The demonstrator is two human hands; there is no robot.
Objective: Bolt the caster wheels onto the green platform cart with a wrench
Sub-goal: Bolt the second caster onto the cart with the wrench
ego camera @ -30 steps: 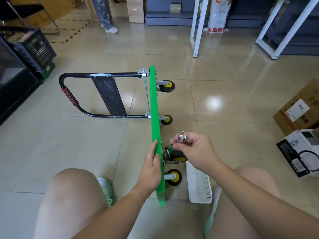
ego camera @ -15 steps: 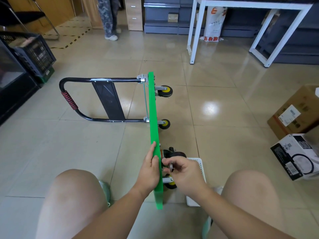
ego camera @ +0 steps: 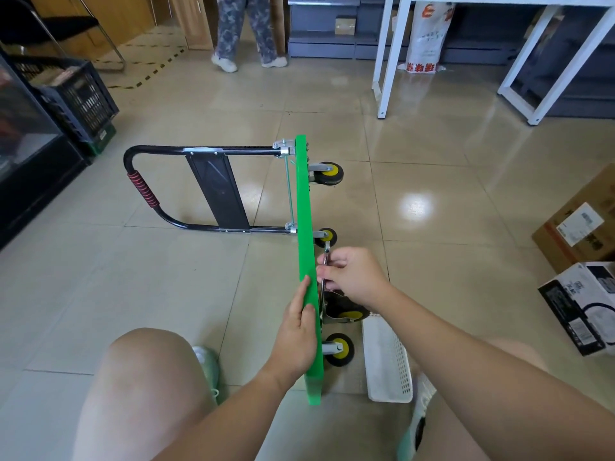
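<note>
The green platform cart (ego camera: 304, 207) stands on its long edge on the tiled floor, its black handle (ego camera: 146, 191) folded out to the left. My left hand (ego camera: 298, 331) grips the near part of the green deck from the left side. My right hand (ego camera: 352, 276) holds a slim metal wrench (ego camera: 325, 261) flat against the underside of the deck. Just below that hand sits a black and yellow caster wheel (ego camera: 346, 312). Three more casters stick out to the right: a far caster (ego camera: 329, 173), a middle caster (ego camera: 327, 237) and a near caster (ego camera: 339, 349).
A white plastic basket (ego camera: 386, 361) lies on the floor right of the cart, by my right knee. Cardboard boxes (ego camera: 579, 227) and a black and white box (ego camera: 582, 311) sit at the right. A black crate (ego camera: 76, 101) stands at the left, white table legs (ego camera: 387, 61) and a standing person (ego camera: 246, 31) behind.
My right hand has moved from low by the near casters up along the deck, and now holds the wrench against the underside. My left hand has kept its grip on the deck.
</note>
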